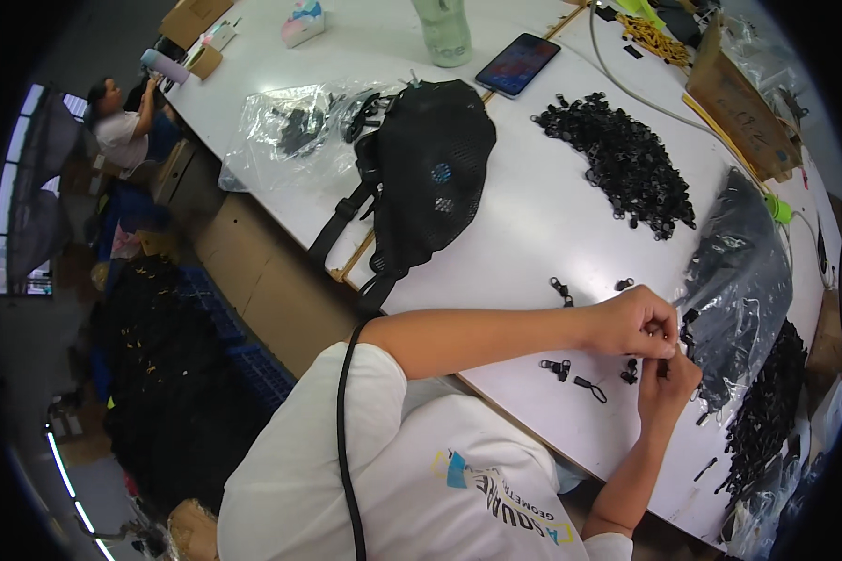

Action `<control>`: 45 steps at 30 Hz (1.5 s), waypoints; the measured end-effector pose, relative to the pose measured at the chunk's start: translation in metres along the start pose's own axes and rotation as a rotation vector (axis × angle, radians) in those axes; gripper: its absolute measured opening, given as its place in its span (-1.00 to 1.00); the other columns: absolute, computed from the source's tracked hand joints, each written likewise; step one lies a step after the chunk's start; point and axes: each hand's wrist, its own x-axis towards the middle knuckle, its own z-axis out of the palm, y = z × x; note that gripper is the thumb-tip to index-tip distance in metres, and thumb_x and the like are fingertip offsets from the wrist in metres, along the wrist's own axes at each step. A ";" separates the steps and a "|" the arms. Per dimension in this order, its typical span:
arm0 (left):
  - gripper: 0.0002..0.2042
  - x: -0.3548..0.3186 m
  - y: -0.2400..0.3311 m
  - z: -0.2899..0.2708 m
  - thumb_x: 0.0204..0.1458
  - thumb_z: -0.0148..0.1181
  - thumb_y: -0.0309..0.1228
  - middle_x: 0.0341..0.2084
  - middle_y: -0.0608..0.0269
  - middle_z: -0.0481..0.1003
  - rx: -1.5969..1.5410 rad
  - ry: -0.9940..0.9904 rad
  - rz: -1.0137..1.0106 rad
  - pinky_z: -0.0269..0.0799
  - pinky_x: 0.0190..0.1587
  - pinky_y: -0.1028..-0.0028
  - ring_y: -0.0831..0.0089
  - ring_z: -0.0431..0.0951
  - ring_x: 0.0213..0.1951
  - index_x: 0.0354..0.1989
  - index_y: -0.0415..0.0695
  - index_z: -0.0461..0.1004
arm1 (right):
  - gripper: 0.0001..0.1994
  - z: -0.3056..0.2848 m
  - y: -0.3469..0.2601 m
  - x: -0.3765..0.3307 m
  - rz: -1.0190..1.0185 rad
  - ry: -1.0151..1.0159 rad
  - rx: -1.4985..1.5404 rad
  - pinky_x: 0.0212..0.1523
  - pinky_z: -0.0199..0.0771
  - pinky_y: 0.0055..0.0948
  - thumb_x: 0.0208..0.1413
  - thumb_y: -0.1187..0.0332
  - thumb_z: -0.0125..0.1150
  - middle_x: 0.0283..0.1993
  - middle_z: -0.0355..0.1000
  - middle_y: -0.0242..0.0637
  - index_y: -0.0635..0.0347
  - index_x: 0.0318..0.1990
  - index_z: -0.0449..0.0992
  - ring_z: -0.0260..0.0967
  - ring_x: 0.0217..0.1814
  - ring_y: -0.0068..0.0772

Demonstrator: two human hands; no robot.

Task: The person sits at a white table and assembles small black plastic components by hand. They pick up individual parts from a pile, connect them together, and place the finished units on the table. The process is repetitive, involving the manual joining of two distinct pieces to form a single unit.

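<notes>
Your left hand (634,323) and right hand (672,381) meet above the smooth white tabletop (496,266), inside its near edge, fingertips pressed together, whatever they pinch too small to tell. Small black zipper sliders (559,370) cluster beside them, within reach; open room lies left, while a crinkled dark plastic bag (744,271) crowds the right

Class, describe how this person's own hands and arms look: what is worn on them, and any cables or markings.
The left hand and right hand are ungloved, with no watch or bracelet visible. The left sleeve is short, white and plain; only the edge of the white right sleeve shows. A black cable crosses the left sleeve.
</notes>
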 end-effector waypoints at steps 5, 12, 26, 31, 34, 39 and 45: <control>-0.92 -0.001 0.000 0.005 -0.14 0.22 -0.53 -0.68 0.31 0.43 0.476 0.004 0.311 0.28 -0.57 0.58 0.58 0.39 -0.67 -0.48 -0.24 0.44 | -0.85 -0.006 0.002 -0.004 0.075 -0.012 0.088 -0.62 0.11 -0.49 -0.05 0.43 0.18 -0.72 0.23 -0.27 0.38 -0.50 0.43 0.20 -0.68 -0.60; -0.88 0.006 0.011 -0.012 -0.20 0.22 -0.64 -0.73 0.23 0.37 1.073 0.173 0.861 0.25 -0.71 0.45 0.35 0.37 -0.76 -0.59 -0.20 0.39 | -0.75 -0.007 0.005 0.000 0.399 -0.199 0.958 -0.74 0.02 -0.65 0.12 0.38 0.07 -0.77 0.24 -0.47 0.28 -0.57 0.44 0.12 -0.77 -0.73; -0.92 0.005 0.004 -0.009 -0.06 0.20 -0.54 -0.68 0.17 0.41 0.989 0.178 0.480 0.29 -0.67 0.42 0.24 0.43 -0.70 -0.47 -0.20 0.40 | -0.85 -0.001 0.019 0.003 -0.109 0.039 0.193 -0.72 0.15 -0.38 -0.12 0.45 0.21 -0.79 0.23 -0.30 0.22 -0.63 0.39 0.18 -0.80 -0.32; -0.81 0.006 0.006 -0.013 0.12 0.01 -0.43 -0.78 0.27 0.28 0.822 -0.036 0.293 0.15 -0.65 0.51 0.53 0.23 -0.76 -0.50 -0.25 0.43 | -0.84 -0.001 0.018 0.001 -0.135 0.044 0.156 -0.71 0.19 -0.36 -0.17 0.44 0.23 -0.79 0.23 -0.31 0.18 -0.64 0.37 0.24 -0.77 -0.26; -0.76 0.003 0.015 -0.021 0.11 -0.01 -0.39 -0.80 0.30 0.27 0.651 -0.105 0.145 0.11 -0.66 0.54 0.60 0.22 -0.76 -0.53 -0.25 0.44 | -0.84 -0.006 0.018 0.002 -0.152 0.032 0.165 -0.71 0.20 -0.36 -0.18 0.43 0.24 -0.79 0.24 -0.31 0.18 -0.64 0.36 0.25 -0.77 -0.26; -0.86 0.006 0.014 -0.017 0.00 0.11 -0.45 -0.79 0.14 0.31 0.932 -0.131 0.143 0.23 -0.60 0.40 0.36 0.36 -0.72 -0.54 -0.22 0.40 | -0.85 -0.003 0.032 0.000 -0.163 -0.011 0.080 -0.67 0.24 -0.29 -0.16 0.36 0.20 -0.77 0.27 -0.26 0.15 -0.63 0.39 0.28 -0.73 -0.19; -0.85 0.010 0.026 -0.010 -0.04 0.18 -0.40 -0.81 0.18 0.24 1.091 -0.210 -0.024 0.17 -0.61 0.40 0.26 0.26 -0.74 -0.46 -0.19 0.35 | -0.86 -0.009 0.034 -0.001 -0.214 -0.108 -0.037 -0.64 0.23 -0.27 -0.18 0.36 0.20 -0.76 0.27 -0.24 0.16 -0.63 0.39 0.26 -0.71 -0.16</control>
